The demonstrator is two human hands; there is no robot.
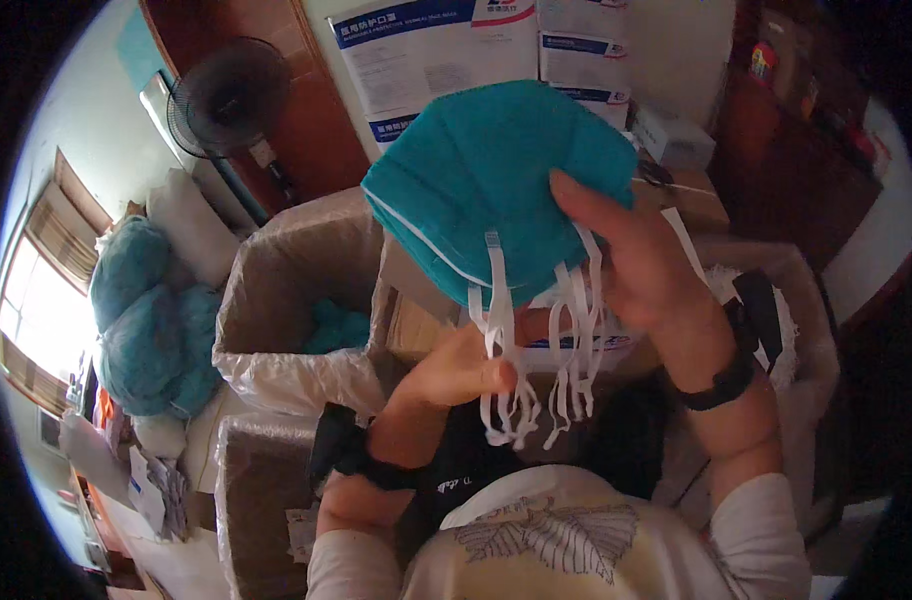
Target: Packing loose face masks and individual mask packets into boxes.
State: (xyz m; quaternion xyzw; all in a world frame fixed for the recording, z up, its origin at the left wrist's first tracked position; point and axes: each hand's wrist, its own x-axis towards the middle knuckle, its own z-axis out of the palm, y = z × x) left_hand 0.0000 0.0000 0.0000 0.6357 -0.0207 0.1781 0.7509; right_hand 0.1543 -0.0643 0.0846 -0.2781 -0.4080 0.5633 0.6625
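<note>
Both hands grip a stack of teal masks [496,170]: right hand [636,260] fingers clamp its edge, left hand [456,370] pinches below. At left, a plastic-lined carton [296,300] holds more teal masks.

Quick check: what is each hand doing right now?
Left hand: closed on the white straps under the stack.
Right hand: holding the stack of teal masks.
</note>
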